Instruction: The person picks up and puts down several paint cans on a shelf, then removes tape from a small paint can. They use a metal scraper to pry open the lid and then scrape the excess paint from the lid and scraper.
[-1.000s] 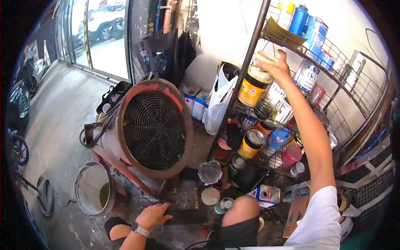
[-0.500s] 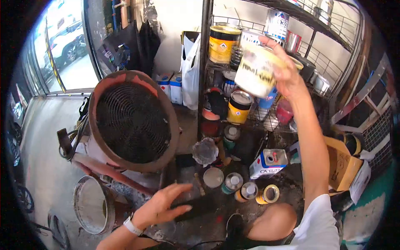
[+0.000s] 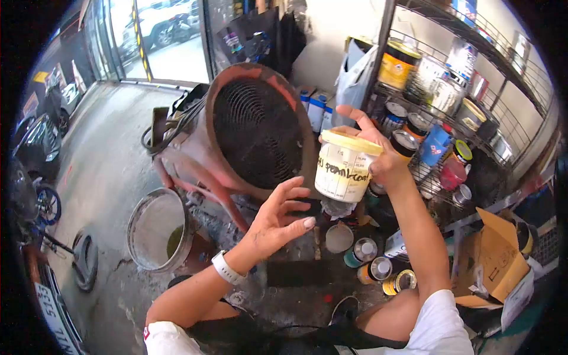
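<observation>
My right hand [image 3: 381, 155] grips a white plastic tub [image 3: 343, 177] with a pale yellow lid [image 3: 352, 142] and black handwriting on its side. The tub is upright or nearly so, held in the air in front of a large round fan [image 3: 257, 127]. Just left of the tub, my left hand [image 3: 278, 216] is raised with fingers spread and holds nothing. It wears a white watch [image 3: 228, 268] on the wrist. Below the tub, several small tins stand on the floor, among them a yellow one [image 3: 400, 282] and a round-lidded tin [image 3: 339, 238].
A wire shelf [image 3: 473, 118] at the right carries several paint cans, including a yellow can [image 3: 399, 64] and a blue container [image 3: 436, 144]. An open cardboard box [image 3: 497, 260] stands at the lower right. A dirty bucket [image 3: 133, 236] is left of the fan.
My right hand has brought the tub down and away from the shelf, turning it more upright. My left hand has risen towards it. The view has swung left.
</observation>
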